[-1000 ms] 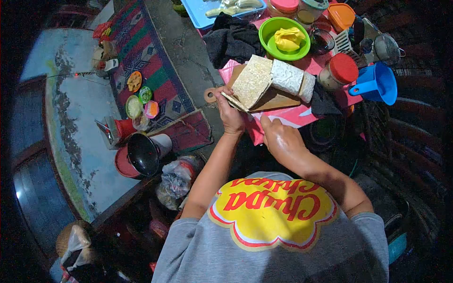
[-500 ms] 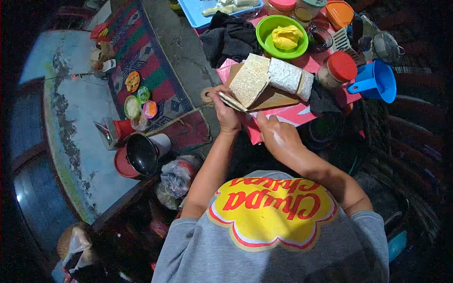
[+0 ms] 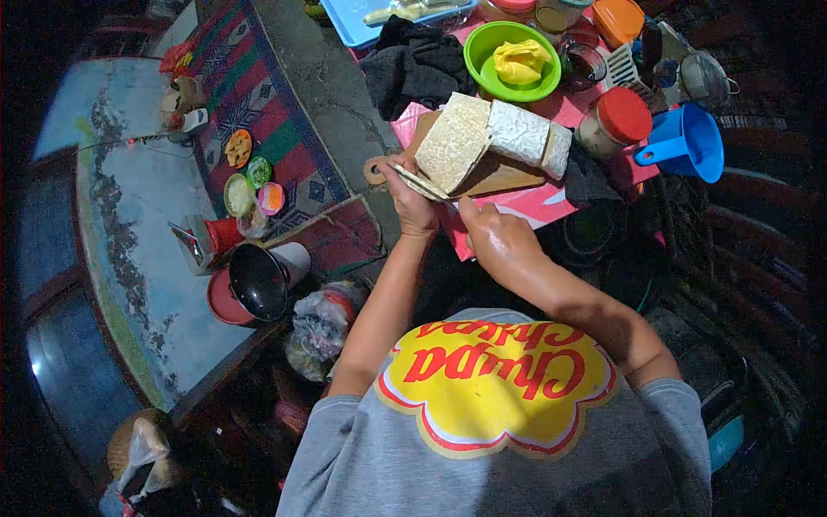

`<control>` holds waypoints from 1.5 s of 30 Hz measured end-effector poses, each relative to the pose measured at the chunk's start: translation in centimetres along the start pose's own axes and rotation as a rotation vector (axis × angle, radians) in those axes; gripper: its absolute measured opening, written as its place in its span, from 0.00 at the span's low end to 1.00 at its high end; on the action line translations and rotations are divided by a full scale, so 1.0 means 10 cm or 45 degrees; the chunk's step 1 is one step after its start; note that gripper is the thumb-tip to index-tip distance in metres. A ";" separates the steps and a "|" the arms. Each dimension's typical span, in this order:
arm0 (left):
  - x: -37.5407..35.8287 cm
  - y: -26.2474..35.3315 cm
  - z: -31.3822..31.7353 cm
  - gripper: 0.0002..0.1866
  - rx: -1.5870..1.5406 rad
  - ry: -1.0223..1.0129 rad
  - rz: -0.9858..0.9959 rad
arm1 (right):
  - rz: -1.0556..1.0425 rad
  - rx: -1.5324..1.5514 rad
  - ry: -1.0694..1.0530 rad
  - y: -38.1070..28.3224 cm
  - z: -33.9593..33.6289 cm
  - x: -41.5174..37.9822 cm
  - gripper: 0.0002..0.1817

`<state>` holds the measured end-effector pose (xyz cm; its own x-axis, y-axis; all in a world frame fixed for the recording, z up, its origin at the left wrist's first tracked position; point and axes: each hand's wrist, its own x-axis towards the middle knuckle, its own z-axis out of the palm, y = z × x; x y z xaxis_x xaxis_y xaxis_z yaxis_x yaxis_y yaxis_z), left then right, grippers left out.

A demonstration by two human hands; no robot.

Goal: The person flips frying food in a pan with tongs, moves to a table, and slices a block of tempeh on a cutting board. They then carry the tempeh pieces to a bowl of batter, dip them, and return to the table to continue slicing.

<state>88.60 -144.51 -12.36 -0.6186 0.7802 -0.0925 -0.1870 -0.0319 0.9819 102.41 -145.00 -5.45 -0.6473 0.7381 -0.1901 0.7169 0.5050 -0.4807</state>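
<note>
My left hand [image 3: 412, 205] is closed on a thin tempeh slice [image 3: 417, 182], tilted at the near left edge of the wooden board [image 3: 502, 177]. My right hand [image 3: 498, 233] is closed round a knife, mostly hidden by the fingers; a bit of its blade [image 3: 454, 205] shows against the slice. Flat square tempeh slices [image 3: 453, 143] lie on the board just beyond my left hand. To their right are a white tempeh block [image 3: 519, 132] and a smaller piece [image 3: 556, 152].
Beyond the board are a black cloth [image 3: 418, 69], a green bowl [image 3: 482, 65] with something yellow, and a blue tray [image 3: 346, 24]. Right of it stand a red-lidded jar [image 3: 622, 117] and a blue jug [image 3: 696, 142]. A black pan [image 3: 258, 280] is at left.
The slice in my left hand lies at a slightly different tilt. My right hand and the knife have shifted slightly left, close to the slice.
</note>
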 end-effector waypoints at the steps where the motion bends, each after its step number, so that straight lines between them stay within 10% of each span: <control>1: -0.02 0.05 0.03 0.22 -0.074 0.013 -0.016 | -0.001 0.000 0.000 0.00 0.00 0.00 0.09; 19: -0.09 0.22 0.27 0.18 -0.474 0.189 -0.246 | 0.073 0.114 -0.015 0.01 0.03 -0.03 0.09; 29: -0.13 0.37 0.30 0.32 -0.162 0.165 -0.408 | 0.152 0.205 -0.033 -0.02 0.08 -0.10 0.13; 32: -0.09 0.34 0.31 0.05 -0.229 0.198 -0.351 | 0.163 0.186 -0.003 -0.03 0.13 -0.06 0.11; 45: -0.10 0.31 0.26 0.08 -0.066 0.130 -0.321 | 0.121 0.202 0.023 0.00 0.16 -0.05 0.07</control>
<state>90.66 -143.77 -8.83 -0.6204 0.7009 -0.3519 -0.3822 0.1217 0.9160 102.29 -146.06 -6.78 -0.5726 0.7880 -0.2264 0.7240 0.3564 -0.5906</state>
